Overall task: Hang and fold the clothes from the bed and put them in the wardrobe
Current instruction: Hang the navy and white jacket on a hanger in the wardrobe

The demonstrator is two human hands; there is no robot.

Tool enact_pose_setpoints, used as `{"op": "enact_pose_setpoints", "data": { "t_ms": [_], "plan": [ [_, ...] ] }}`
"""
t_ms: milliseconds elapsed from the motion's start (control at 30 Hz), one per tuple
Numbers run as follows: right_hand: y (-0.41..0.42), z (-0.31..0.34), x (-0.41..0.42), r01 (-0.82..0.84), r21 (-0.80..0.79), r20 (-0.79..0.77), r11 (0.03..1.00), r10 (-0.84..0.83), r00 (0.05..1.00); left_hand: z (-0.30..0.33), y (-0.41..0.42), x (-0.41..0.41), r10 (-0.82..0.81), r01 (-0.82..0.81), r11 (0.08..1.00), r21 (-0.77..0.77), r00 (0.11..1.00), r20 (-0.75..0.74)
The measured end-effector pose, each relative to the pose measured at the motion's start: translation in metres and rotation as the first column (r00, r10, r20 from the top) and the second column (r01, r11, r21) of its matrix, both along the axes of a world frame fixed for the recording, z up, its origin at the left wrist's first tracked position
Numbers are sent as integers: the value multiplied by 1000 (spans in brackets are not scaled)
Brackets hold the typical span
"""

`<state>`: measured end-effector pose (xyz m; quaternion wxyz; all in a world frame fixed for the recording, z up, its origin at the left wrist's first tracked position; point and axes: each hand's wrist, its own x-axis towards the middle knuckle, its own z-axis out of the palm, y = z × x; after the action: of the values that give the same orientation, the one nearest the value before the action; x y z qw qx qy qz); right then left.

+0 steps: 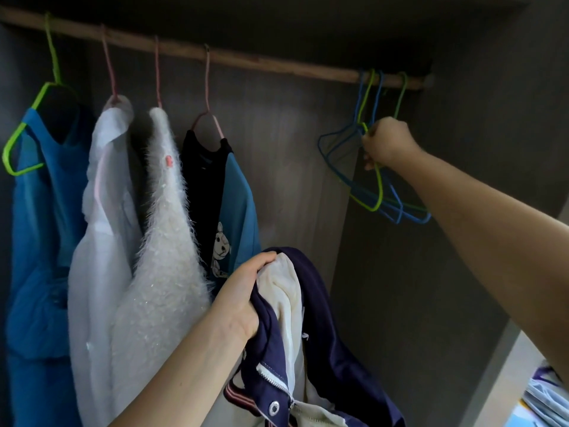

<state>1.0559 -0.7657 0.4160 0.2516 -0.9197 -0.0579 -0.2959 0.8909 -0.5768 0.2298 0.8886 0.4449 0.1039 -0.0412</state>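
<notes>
Inside the wardrobe, a wooden rail (277,64) runs across the top. My left hand (243,298) grips a navy and cream jacket (308,334) with a zip and snap buttons, held up low in the middle. My right hand (386,143) is raised to the right end of the rail and grips a green wire hanger (377,192), one of several empty green and blue hangers (338,155) bunched there.
On the rail's left half hang a blue dress (40,226) on a green hanger, a white garment (101,211), a fluffy white sweater (166,241) and a dark top with blue sleeve (221,195). Folded light cloth (545,399) lies at the bottom right.
</notes>
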Motion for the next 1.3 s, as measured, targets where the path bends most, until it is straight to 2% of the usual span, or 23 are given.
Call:
{"op": "enact_pose_setpoints", "data": {
  "t_ms": [100, 200, 300, 433, 533, 700, 833, 933, 1033, 1200, 1300],
  "plan": [
    [3, 3, -5, 77, -242, 4, 967, -78, 997, 0, -3, 3, -13, 13, 1000, -7, 1000, -14],
    [-4, 7, -4, 277, -504, 165, 818, -224, 961, 2, -3, 5, -5, 5, 1000, 6, 1000, -13],
    [-8, 9, 5, 348, -595, 191, 724, -294, 937, 3, 3, 7, 33, -33, 999, 28, 999, -10],
    [-10, 4, 10, 337, -593, 145, 731, -315, 938, 1, 9, 9, 65, -64, 997, 43, 998, -7],
    [-10, -3, 17, 315, -510, 179, 801, -259, 949, 1, 9, 11, 67, -66, 997, 46, 997, -28],
    [-9, 1, 16, 257, -314, 375, 914, -130, 918, 2, 4, 15, 49, -47, 997, 55, 998, -38],
    [-9, 5, 13, 89, -231, 432, 969, 21, 902, 3, 1, 18, 25, -23, 997, 68, 999, -27],
    [-7, -8, 4, -110, -240, 470, 964, 215, 856, 0, 2, 21, 14, -13, 996, 84, 1000, -19],
    [2, -40, -17, -254, -176, 457, 951, 307, 835, -2, 7, 24, 10, -7, 995, 100, 1000, -25],
    [14, -113, -41, -364, 116, 335, 924, 309, 890, -11, 13, 27, 41, -34, 993, 114, 997, -61],
    [10, -157, -57, -464, 320, 299, 826, 377, 877, -27, 16, 25, 38, -26, 991, 128, 995, -89]
  ]
}}
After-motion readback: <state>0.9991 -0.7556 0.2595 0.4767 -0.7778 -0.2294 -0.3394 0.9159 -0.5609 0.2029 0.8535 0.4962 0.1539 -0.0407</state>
